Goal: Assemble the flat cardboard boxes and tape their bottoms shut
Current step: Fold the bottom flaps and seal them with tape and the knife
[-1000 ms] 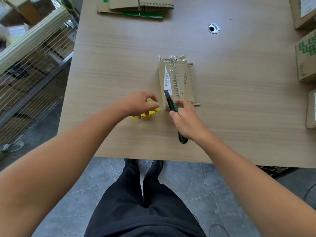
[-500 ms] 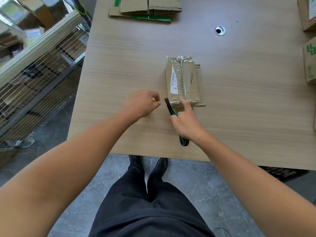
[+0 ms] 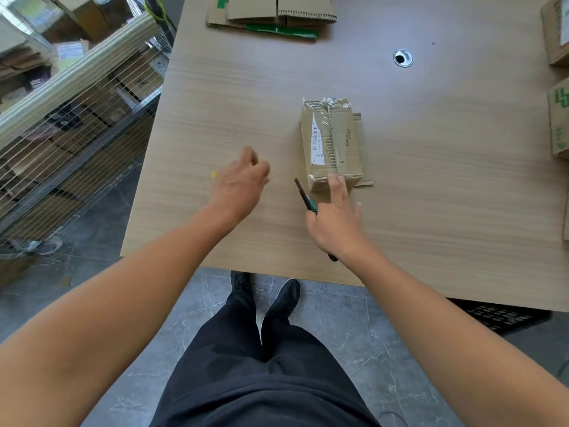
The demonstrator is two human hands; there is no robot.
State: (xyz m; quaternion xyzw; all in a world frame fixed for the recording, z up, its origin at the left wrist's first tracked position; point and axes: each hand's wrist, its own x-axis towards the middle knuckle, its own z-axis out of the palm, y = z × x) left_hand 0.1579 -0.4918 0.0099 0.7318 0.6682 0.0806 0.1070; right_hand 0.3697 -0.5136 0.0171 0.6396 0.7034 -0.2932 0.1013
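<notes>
Bright, even daylight — soft shadows, wide-angle bending at edges, left hand motion-blurred.

Right hand with knife, fingertip on taped box.

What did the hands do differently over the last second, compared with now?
The left hand swung left, away from the box, carrying something yellow that is now almost hidden. The right hand kept its grip on the green-handled knife and stretched a finger onto the box's near edge. The box stayed put on the table.
</notes>
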